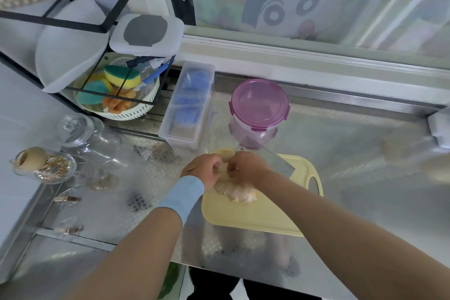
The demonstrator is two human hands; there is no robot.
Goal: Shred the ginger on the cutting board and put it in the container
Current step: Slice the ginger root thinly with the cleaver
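Observation:
A pale yellow cutting board (255, 217) lies on the metal counter. On its far left part sits a heap of ginger (239, 193) in pale slices. Above the heap, my left hand (202, 169) and my right hand (246, 165) meet, each with fingers curled round a lump of ginger (226, 154) held between them. A cleaver blade (275, 162) shows just behind my right hand, over the board's far edge; its handle is hidden. The round container (259, 109) with a pink clip lid, shut, stands beyond the board.
A long clear box (187, 105) with blue contents stands left of the container. Farther left are a white basket of sponges (119, 95) under a black rack, glass jars (80, 134) and clips. The counter's front edge runs close to my body.

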